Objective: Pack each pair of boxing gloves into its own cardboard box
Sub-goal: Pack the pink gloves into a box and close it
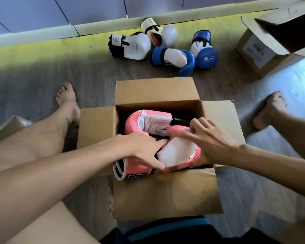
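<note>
An open cardboard box sits on the floor between my legs. One pink and white boxing glove lies inside at the back. A second pink glove lies at the front of the box, its cuff sticking out over the near left corner. My left hand holds this front glove from the left, thumb under it and index finger on top. My right hand grips its right end with spread fingers. On the floor beyond lie a blue and white pair and a black and white pair.
Another open cardboard box stands at the back right. More cardboard lies at the lower left and another piece under my left leg. My bare feet rest on the wooden floor either side of the box. A wall base runs along the back.
</note>
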